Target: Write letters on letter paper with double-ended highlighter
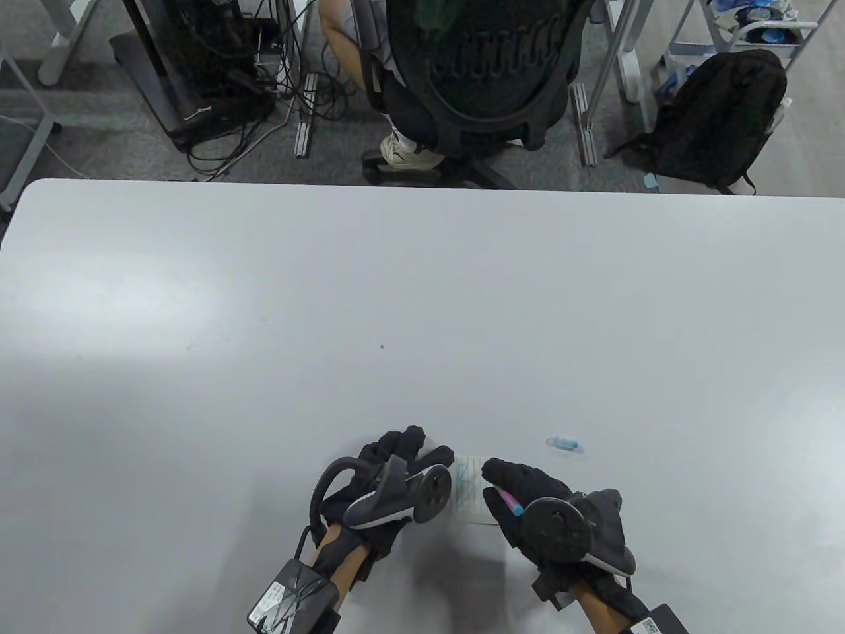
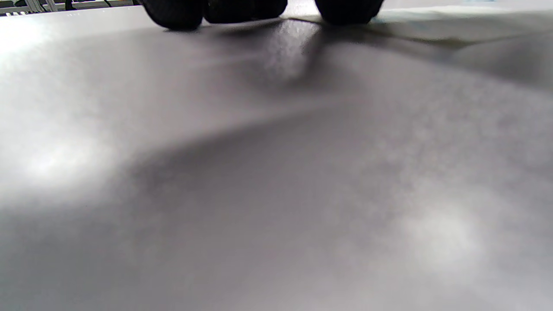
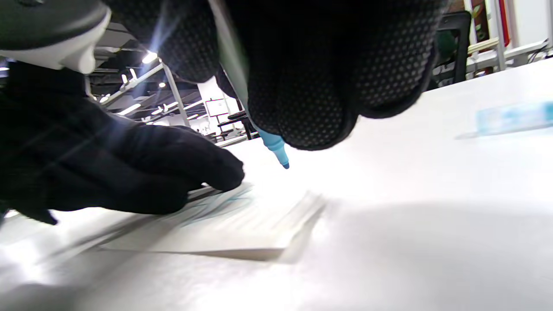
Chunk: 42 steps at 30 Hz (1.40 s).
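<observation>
A small pad of letter paper (image 1: 470,503) with teal scribbles lies near the table's front edge. My left hand (image 1: 404,456) rests on the pad's left edge with its fingers laid flat, and presses the sheet (image 3: 242,229) down in the right wrist view. My right hand (image 1: 494,481) grips the double-ended highlighter (image 1: 509,502), pink end toward me. Its blue tip (image 3: 280,154) points down over the paper and looks slightly lifted off it. The left fingertips (image 2: 177,13) show only at the top of the left wrist view, next to the paper's edge (image 2: 432,21).
The highlighter's clear blue cap (image 1: 566,444) lies on the white table (image 1: 422,317) just right of and beyond the pad, seen again as the blurred cap (image 3: 514,116). Beyond the far edge stand an office chair (image 1: 475,72) with a seated person and a black backpack (image 1: 719,119).
</observation>
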{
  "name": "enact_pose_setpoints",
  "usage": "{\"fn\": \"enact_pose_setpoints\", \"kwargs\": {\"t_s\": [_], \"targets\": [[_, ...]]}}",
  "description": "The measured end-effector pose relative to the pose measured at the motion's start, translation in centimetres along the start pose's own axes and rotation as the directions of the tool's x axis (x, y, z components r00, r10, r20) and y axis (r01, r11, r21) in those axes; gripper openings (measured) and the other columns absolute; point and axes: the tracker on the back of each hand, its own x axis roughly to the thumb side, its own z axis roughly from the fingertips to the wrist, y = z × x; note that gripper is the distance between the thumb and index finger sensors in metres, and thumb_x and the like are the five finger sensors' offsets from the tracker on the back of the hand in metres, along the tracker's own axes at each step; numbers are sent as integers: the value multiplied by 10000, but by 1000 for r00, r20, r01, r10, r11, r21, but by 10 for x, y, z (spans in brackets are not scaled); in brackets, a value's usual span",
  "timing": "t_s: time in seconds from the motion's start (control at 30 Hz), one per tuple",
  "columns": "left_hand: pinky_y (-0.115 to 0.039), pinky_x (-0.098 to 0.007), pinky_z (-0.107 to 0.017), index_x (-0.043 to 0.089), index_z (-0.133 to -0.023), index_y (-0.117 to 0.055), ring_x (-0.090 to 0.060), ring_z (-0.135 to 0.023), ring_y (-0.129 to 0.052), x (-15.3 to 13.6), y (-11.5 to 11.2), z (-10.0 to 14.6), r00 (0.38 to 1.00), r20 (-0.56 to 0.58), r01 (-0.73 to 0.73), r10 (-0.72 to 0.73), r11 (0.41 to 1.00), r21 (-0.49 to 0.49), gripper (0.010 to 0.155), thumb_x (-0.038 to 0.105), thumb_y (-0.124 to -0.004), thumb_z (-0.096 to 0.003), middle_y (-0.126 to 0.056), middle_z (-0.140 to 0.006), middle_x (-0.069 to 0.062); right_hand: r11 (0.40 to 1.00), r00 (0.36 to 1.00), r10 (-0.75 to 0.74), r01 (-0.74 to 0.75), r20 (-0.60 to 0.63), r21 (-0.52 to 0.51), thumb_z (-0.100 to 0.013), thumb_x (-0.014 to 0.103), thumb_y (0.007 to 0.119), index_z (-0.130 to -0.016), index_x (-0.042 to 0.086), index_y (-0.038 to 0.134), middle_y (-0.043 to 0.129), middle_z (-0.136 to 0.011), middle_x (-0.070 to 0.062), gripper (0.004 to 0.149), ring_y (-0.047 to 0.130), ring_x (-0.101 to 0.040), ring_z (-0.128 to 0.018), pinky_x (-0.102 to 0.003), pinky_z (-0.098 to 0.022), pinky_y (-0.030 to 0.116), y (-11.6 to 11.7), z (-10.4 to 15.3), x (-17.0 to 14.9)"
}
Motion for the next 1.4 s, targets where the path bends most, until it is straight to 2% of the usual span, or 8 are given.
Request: {"fn": "enact_pose_setpoints", "kwargs": {"t_s": [0.23, 0.4, 1.07, 1.17, 1.4], "targets": [[-533, -530, -828, 472, -1135, -278, -338, -1112, -415, 6, -2, -1, 999, 39, 17, -16, 1000, -23, 580, 315, -561, -653, -286, -1244, -122, 999, 999, 31, -31, -24, 10, -550, 364, 712, -942, 73, 756, 920, -766, -251, 490, 989, -354, -592, -520, -476, 846, 3, -3, -4], [-510, -539, -834, 491, -1120, -288, -363, -1115, -379, 12, -2, -1, 996, 54, 66, -64, 997, -41, 565, 273, -528, -657, -239, -1246, -142, 1000, 999, 23, -22, -31, 11, -551, 365, 710, -944, 78, 752, 919, -766, -249, 488, 987, -350, -595, -519, -478, 845, 4, -3, -5], [-491, -546, -837, 500, -1113, -267, -372, -1116, -355, 13, -4, -2, 995, 67, 72, -68, 996, -51, 568, 259, -512, -661, -210, -1246, -143, 1000, 999, 4, -3, -45, 28, -555, 373, 704, -959, 99, 740, 907, -799, -240, 490, 980, -353, -617, -520, -485, 840, 4, -5, -6], [-476, -553, -840, 504, -1104, -199, -384, -1117, -334, 15, -5, -2, 993, 82, 89, -84, 994, -58, 591, 244, -498, -665, -182, -1246, -144, 1000, 999, 12, -11, -44, 24, -557, 371, 702, -958, 91, 739, 910, -793, -244, 491, 981, -357, -610, -521, -481, 840, 4, -5, -6], [-488, -547, -836, 512, -1097, -229, -384, -1117, -340, 18, -4, -2, 991, 80, 113, -108, 992, -61, 582, 233, -496, -662, -184, -1245, -145, 1000, 999, 21, -20, -41, 23, -555, 370, 705, -958, 87, 741, 909, -790, -248, 494, 980, -359, -607, -522, -479, 840, 5, -6, -5]]}}
